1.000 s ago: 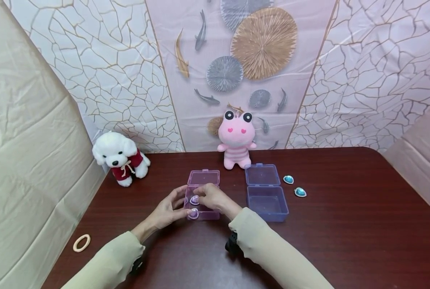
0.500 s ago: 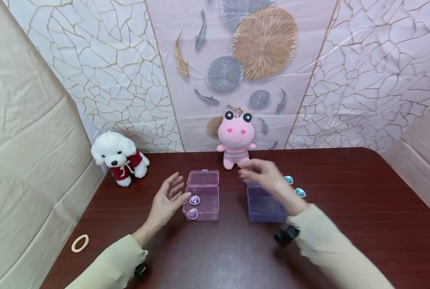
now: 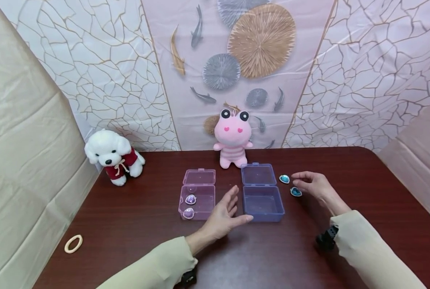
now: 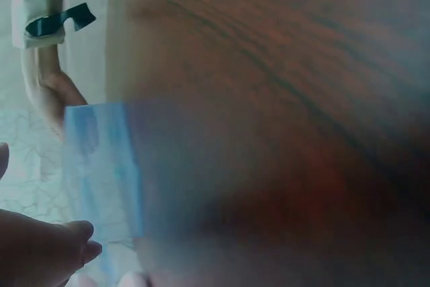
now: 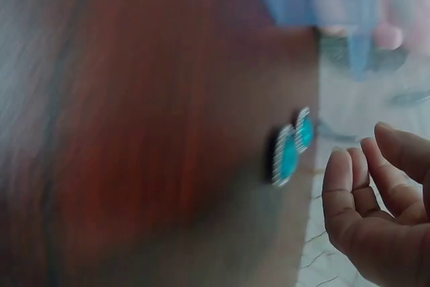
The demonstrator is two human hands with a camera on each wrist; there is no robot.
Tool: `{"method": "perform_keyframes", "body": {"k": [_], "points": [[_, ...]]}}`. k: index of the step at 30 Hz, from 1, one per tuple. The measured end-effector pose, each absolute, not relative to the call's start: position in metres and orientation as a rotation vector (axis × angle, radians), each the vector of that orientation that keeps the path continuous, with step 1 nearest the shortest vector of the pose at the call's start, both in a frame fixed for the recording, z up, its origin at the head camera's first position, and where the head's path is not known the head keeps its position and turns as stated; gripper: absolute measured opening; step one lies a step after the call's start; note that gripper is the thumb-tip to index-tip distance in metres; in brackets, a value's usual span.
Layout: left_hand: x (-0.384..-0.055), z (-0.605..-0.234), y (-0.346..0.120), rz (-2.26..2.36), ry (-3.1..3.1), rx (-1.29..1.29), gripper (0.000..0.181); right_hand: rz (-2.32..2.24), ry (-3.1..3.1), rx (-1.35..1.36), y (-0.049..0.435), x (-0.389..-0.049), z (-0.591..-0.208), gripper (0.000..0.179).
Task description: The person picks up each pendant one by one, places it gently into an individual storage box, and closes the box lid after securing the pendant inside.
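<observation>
The right hand (image 3: 314, 186) is by two teal gems, with its fingers softly bent and nothing in them. Its fingertips are just above and beside the nearer teal gem (image 3: 296, 192), and the right wrist view shows a gap between them. The other teal gem (image 3: 284, 179) lies just beside it, a little farther back. Both sit on the dark red-brown table (image 3: 135, 208), right of the blue box, and both have a white beaded edge.

The left hand (image 3: 220, 218) is let go too, its fingers loose and its thumb stuck out. It is between the two boxes. The thumb tip is near the front corner of the see-through blue box (image 3: 267, 218), but I can't tell if they touch. That box has its lid tipped back.

The see-through pink box (image 3: 202, 214) has its lid tipped back as well. One purple gem (image 3: 190, 199) lies inside, on the left. A second purple gem (image 3: 188, 213) shows low at the front wall (I can't tell which side of the wall it is on).

Behind the boxes stands a pink plush toy (image 3: 233, 134) with big eyes. A white toy dog (image 3: 108, 146) in a red top sits at the back left, and a pale ring (image 3: 66, 245) lies near the left edge.
</observation>
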State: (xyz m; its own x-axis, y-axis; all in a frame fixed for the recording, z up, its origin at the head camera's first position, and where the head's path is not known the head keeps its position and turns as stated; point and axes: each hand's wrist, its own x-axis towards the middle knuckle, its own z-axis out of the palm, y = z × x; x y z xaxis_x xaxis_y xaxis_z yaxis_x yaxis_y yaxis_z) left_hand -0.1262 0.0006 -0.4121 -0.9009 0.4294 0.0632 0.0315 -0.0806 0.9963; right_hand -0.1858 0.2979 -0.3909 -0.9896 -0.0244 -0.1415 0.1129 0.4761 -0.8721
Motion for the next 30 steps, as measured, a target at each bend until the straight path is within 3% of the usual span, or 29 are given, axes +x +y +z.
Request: {"method": "perform_keyframes", "body": {"k": [15,30], "points": [[-0.144,-0.432,0.019,2.041,1.951,0.438,0.087,-1.334,2.655,0.044,0.305,-0.189,-0.413,0.038],[-0.146,-0.434,0.025,2.11,1.852,0.463,0.082,-1.175,2.793,-0.105,0.309,-0.191,-0.416,0.02]]}}
